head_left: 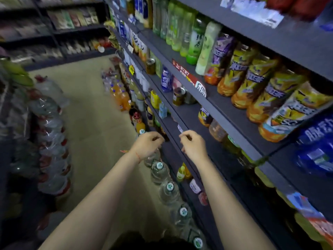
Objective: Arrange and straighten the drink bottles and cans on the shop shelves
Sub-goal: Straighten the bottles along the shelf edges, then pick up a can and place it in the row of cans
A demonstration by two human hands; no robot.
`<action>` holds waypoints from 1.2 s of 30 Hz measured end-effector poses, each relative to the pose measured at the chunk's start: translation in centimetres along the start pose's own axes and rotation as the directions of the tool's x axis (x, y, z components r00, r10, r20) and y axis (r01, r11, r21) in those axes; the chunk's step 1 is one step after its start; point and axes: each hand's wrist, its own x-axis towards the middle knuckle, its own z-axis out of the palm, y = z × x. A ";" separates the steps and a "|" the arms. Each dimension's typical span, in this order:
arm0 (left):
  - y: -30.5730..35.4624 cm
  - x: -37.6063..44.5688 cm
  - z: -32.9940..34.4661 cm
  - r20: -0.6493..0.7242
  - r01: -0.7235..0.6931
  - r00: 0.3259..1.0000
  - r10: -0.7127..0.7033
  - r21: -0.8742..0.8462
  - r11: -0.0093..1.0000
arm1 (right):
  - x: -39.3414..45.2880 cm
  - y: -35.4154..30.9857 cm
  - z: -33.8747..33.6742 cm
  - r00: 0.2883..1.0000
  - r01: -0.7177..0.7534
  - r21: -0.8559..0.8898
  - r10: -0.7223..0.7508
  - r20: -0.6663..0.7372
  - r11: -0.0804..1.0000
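Note:
Dark shop shelves (pixel 212 109) run along my right, stocked with drinks. Yellow-and-purple juice bottles (pixel 255 83) stand in a row on one shelf, with green tea bottles (pixel 183 29) beyond them. Small cans (pixel 178 96) and a blue bottle (pixel 166 80) sit on the shelf below. My left hand (pixel 147 144) and my right hand (pixel 193 145) hover in front of a lower shelf edge. Both have loosely curled fingers and hold nothing that I can see.
Large water jugs (pixel 169 192) line the floor at the foot of the shelves. Orange soda bottles (pixel 120 98) stand on the floor farther along. A stack of packed water bottles (pixel 50 141) rises on my left. More shelves (pixel 72 20) cross the far end.

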 end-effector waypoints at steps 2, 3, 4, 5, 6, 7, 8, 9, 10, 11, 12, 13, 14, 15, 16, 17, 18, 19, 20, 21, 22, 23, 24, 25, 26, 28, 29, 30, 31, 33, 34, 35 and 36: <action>-0.7 2.5 -0.9 -0.033 0.011 0.999 -0.013 -0.039 0.999 | 3.2 -0.8 1.0 1.000 0.008 -0.016 -0.008 0.016 1.000; -1.1 3.8 -1.2 -0.035 0.019 0.999 -0.021 -0.047 0.999 | 4.8 -1.1 1.5 1.000 0.002 -0.016 -0.002 0.019 1.000; -1.5 5.2 -1.4 -0.032 0.029 0.999 -0.031 -0.050 0.998 | 6.5 -1.2 2.1 1.000 -0.011 -0.004 0.011 0.013 1.000; -1.9 6.7 -1.7 -0.029 0.039 0.999 -0.041 -0.056 0.998 | 8.1 -1.4 2.6 1.000 -0.031 0.011 0.031 0.004 0.999; -2.2 8.3 -2.0 -0.031 0.040 0.999 -0.043 -0.067 0.997 | 9.9 -1.6 3.0 0.999 -0.051 0.018 0.051 -0.010 0.999; -2.6 10.1 -2.2 -0.029 0.035 0.999 -0.038 -0.082 0.996 | 11.7 -1.9 3.3 0.997 -0.066 0.009 0.066 -0.032 0.998; -3.0 11.9 -2.4 -0.021 0.028 0.999 -0.030 -0.095 0.995 | 13.6 -2.1 3.7 0.996 -0.074 -0.015 0.073 -0.060 0.997; -3.2 13.8 -2.6 -0.008 0.021 1.000 -0.022 -0.105 0.994 | 15.4 -2.4 3.9 0.994 -0.074 -0.045 0.070 -0.089 0.996; -3.5 15.6 -2.8 0.011 0.013 1.000 -0.012 -0.112 0.994 | 17.2 -2.7 4.0 0.992 -0.067 -0.073 0.059 -0.111 0.995; -3.6 17.4 -3.1 0.031 0.003 1.000 0.000 -0.114 0.993 | 18.9 -3.0 4.2 0.992 -0.063 -0.100 0.051 -0.118 0.993; -3.7 19.1 -3.4 0.060 -0.005 0.998 0.011 -0.113 0.994 | 20.5 -3.4 4.3 0.991 -0.082 -0.117 0.069 -0.111 0.990; -3.8 20.8 -3.9 0.092 -0.011 0.996 0.022 -0.114 0.993 | 22.1 -3.8 4.6 0.989 -0.113 -0.125 0.100 -0.108 0.986; -3.9 22.5 -4.5 0.123 -0.018 0.992 0.032 -0.114 0.993 | 23.8 -4.1 5.1 0.985 -0.141 -0.117 0.128 -0.113 0.983; -4.1 24.2 -5.1 0.155 -0.027 0.987 0.044 -0.107 0.994 | 25.3 -4.5 5.7 0.983 -0.153 -0.112 0.140 -0.120 0.982; -4.2 25.8 -5.8 0.185 -0.036 0.981 0.054 -0.096 0.995 | 27.1 -4.4 6.2 0.981 -0.156 -0.125 0.139 -0.137 0.980; -4.3 27.4 -6.4 0.208 -0.043 0.976 0.060 -0.086 0.995 | 29.1 -3.9 6.7 0.978 -0.159 -0.161 0.132 -0.162 0.974; -4.5 28.9 -7.0 0.226 -0.049 0.972 0.066 -0.078 0.996 | 31.5 -2.3 7.1 0.973 -0.173 -0.195 0.137 -0.187 0.965; -4.6 30.4 -7.5 0.242 -0.057 0.968 0.073 -0.071 0.996 | 33.6 -0.6 7.5 0.964 -0.204 -0.226 0.155 -0.216 0.953; -4.7 31.7 -7.9 0.260 -0.061 0.963 0.075 -0.062 0.996 | 35.0 0.0 7.9 0.953 -0.231 -0.252 0.167 -0.251 0.940; -4.8 32.9 -8.2 0.276 -0.064 0.958 0.077 -0.054 0.996 | 35.4 -0.9 8.3 0.944 -0.247 -0.271 0.168 -0.283 0.930; -5.0 34.0 -8.5 0.291 -0.066 0.954 0.078 -0.050 0.997 | 35.4 -2.5 8.7 0.935 -0.262 -0.267 0.176 -0.307 0.927; -5.1 34.9 -8.6 0.303 -0.069 0.949 0.081 -0.051 0.996 | 35.6 -3.0 9.0 0.931 -0.286 -0.255 0.206 -0.300 0.924; -5.3 35.6 -8.7 0.313 -0.068 0.946 0.081 -0.054 0.996 | 35.9 -3.1 9.3 0.929 -0.313 -0.244 0.242 -0.280 0.918; -5.4 36.1 -8.8 0.320 -0.069 0.944 0.084 -0.057 0.996 | 36.0 -3.3 9.6 0.924 -0.339 -0.255 0.269 -0.272 0.906; -5.5 36.4 -8.8 0.326 -0.071 0.942 0.086 -0.056 0.996 | 36.2 -3.0 9.7 0.918 -0.360 -0.282 0.283 -0.277 0.890; -5.9 36.7 -8.7 0.340 -0.071 0.937 0.083 -0.046 0.996 | 36.2 -2.8 9.7 0.908 -0.386 -0.329 0.293 -0.299 0.862; -6.0 36.7 -8.7 0.350 -0.070 0.933 0.081 -0.044 0.997 | 36.1 -2.9 9.6 0.908 -0.387 -0.329 0.294 -0.299 0.861; -6.1 36.7 -8.5 0.359 -0.067 0.930 0.078 -0.044 0.997 | 36.0 -2.8 9.5 0.915 -0.367 -0.314 0.279 -0.291 0.876; -6.2 36.7 -8.4 0.361 -0.064 0.929 0.078 -0.051 0.997 | 35.7 -2.9 9.4 0.928 -0.329 -0.287 0.253 -0.272 0.900; -6.3 36.9 -8.4 0.353 -0.074 0.932 0.085 -0.045 0.996 | 34.8 -3.3 9.4 0.952 -0.243 -0.202 0.193 -0.236 0.949; -6.2 36.7 -8.7 0.342 -0.109 0.933 0.112 -0.028 0.994 | 34.2 -3.8 9.5 0.958 -0.217 -0.124 0.186 -0.220 0.968; -6.0 36.4 -9.0 0.333 -0.148 0.932 0.146 -0.020 0.989 | 33.6 -4.5 9.6 0.958 -0.217 -0.043 0.204 -0.201 0.975; -5.7 36.0 -9.4 0.323 -0.181 0.930 0.178 -0.021 0.983 | 33.0 -5.3 9.8 0.957 -0.229 0.036 0.232 -0.174 0.973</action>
